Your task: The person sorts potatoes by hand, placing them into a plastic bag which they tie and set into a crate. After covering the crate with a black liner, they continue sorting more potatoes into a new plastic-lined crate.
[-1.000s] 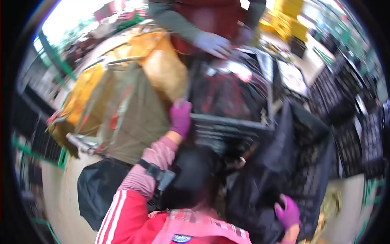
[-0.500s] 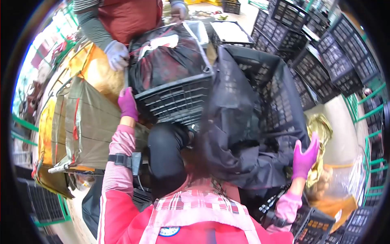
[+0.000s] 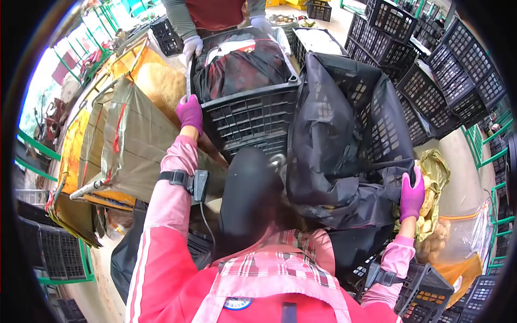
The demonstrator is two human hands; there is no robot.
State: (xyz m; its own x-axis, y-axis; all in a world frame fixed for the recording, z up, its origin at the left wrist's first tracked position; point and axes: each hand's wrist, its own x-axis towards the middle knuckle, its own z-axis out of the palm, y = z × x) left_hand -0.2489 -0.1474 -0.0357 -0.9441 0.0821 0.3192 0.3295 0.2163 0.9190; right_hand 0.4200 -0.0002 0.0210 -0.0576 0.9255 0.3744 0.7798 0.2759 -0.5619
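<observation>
My left hand [image 3: 190, 114], in a purple glove, is closed on the near left corner of a black plastic crate [image 3: 250, 121]. Inside that crate lies a dark plastic bag [image 3: 242, 70] with something white and red on top. To the right stands a second crate [image 3: 389, 116] with a loose black liner [image 3: 318, 145] draped over its near side. My right hand [image 3: 412, 195], also purple-gloved, rests at this liner's right edge, thumb and fingers apart. Across from me, a person's gloved hands [image 3: 192, 47] are at the far side of the bag-filled crate.
Stacked black crates [image 3: 385, 46] rise at the right rear. A grey-green sack [image 3: 145, 126] on a frame stands left, beside an orange net sack [image 3: 161, 81]. A yellow-green bag [image 3: 433, 172] and a clear bag of round produce [image 3: 435, 239] lie at right. My knee [image 3: 250, 188] is below the crates.
In view, the crates and my left hand have shifted right. The other person's hand has come onto the crate's left rim. My right hand's fingers have come closer to the liner's edge.
</observation>
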